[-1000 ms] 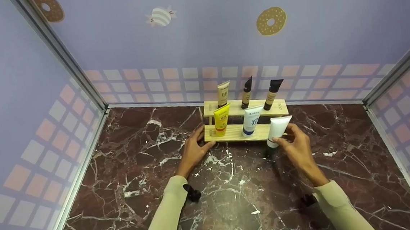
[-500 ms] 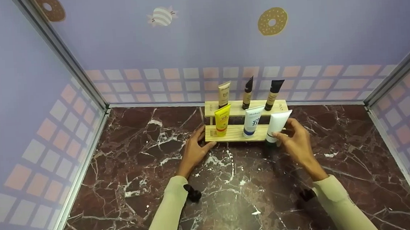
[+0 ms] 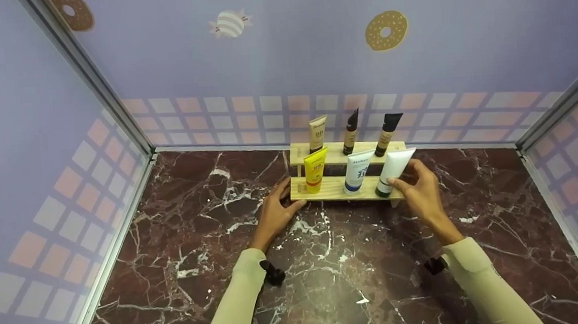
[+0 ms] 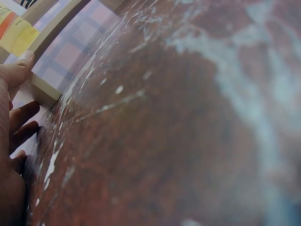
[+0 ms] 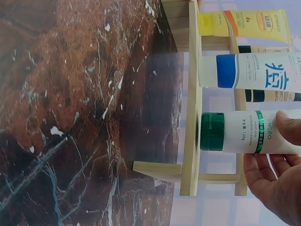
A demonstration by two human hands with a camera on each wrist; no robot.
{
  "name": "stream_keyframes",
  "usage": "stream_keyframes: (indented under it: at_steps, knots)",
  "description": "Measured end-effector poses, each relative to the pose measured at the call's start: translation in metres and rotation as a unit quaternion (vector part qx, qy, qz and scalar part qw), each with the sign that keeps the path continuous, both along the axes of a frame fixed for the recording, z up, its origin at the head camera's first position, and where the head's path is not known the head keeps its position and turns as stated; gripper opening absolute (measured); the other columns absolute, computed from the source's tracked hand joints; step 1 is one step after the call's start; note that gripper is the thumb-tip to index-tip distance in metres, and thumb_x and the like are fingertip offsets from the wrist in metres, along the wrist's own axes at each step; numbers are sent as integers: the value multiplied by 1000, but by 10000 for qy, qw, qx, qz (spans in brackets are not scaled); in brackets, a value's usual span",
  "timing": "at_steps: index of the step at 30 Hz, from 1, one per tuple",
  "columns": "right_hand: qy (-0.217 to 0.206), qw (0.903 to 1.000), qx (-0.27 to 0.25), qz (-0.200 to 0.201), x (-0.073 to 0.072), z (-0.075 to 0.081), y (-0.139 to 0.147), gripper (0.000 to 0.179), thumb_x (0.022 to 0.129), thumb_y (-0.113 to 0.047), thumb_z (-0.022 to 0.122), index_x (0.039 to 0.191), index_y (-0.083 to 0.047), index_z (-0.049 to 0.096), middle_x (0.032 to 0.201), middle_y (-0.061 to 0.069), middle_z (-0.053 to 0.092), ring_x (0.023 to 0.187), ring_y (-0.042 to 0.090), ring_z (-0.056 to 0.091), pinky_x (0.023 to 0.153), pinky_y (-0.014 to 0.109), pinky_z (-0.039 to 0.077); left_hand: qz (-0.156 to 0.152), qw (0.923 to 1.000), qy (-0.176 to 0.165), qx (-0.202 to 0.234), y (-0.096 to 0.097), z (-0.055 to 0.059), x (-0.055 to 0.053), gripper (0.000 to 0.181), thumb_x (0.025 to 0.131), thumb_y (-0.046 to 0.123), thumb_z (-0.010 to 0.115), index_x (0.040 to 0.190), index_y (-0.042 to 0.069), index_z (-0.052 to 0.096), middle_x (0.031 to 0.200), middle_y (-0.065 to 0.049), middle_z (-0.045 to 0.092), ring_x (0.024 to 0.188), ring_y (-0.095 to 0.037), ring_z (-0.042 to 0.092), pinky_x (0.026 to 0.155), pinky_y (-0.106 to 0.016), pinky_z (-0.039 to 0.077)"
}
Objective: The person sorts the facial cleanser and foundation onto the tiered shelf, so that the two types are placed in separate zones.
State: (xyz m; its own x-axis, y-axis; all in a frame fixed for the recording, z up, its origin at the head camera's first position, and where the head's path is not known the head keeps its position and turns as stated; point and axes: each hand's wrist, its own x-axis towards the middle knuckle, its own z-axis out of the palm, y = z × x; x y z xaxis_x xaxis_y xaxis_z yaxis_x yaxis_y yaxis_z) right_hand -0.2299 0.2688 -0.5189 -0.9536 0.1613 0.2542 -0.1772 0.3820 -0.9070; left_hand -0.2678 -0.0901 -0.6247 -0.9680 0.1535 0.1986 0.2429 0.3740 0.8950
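A two-tier wooden rack (image 3: 334, 192) stands near the back wall. My left hand (image 3: 273, 211) holds its left end, thumb at the lower shelf's front edge and fingers around the side. My right hand (image 3: 421, 196) pinches a white cleanser tube (image 3: 397, 167) between thumb and fingers. Its green cap (image 5: 212, 132) points down at the right end of the lower shelf; whether it bears on the wood I cannot tell. A yellow tube (image 3: 315, 173) and a white tube with a blue cap (image 3: 358, 172) stand on that shelf, left of the cleanser.
On the upper shelf stand a beige tube (image 3: 317, 133) and two black-and-tan tubes, one in the middle (image 3: 350, 133) and one at the right (image 3: 386, 134). A dark marbled tabletop (image 3: 328, 281) lies under everything. Patterned walls (image 3: 286, 55) enclose the back and sides.
My right hand has brought the cleanser tube up and back, from before the lower shelf's front edge to over its right end. The left hand has stayed on the rack.
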Motion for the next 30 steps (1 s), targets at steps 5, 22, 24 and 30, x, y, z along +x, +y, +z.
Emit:
stream_keyframes:
  at_steps: [5,22,24,30]
  knots:
    - [92,9999,109,-74,-3,1,5,41,94,5,84,129,11,66,124,28,74,109,20,72,103,36,60,4,9999,45,-105,2,0,-2,85,96,30,89,164,0,49,151,-19,65,155,-39,49,134,-59,23]
    - [186,9998,-1,72,-10,-1,3,41,91,9,84,128,13,66,123,31,74,112,35,73,97,30,62,1,9999,-62,100,0,-3,-1,86,97,30,89,166,2,47,154,-21,63,149,-37,56,133,-57,27]
    - [155,9998,-22,100,-10,-1,3,42,92,8,84,129,13,65,123,31,74,114,38,73,100,36,62,50,10000,-47,23,-1,-3,-1,85,97,30,88,166,2,47,152,-20,64,153,-40,51,133,-59,23]
    - [83,10000,-18,46,-11,-6,2,41,93,6,84,128,12,65,123,30,74,116,39,73,103,42,61,-22,10000,-60,-28,-1,-2,-1,87,98,32,87,167,1,45,153,-20,64,153,-40,51,133,-59,24]
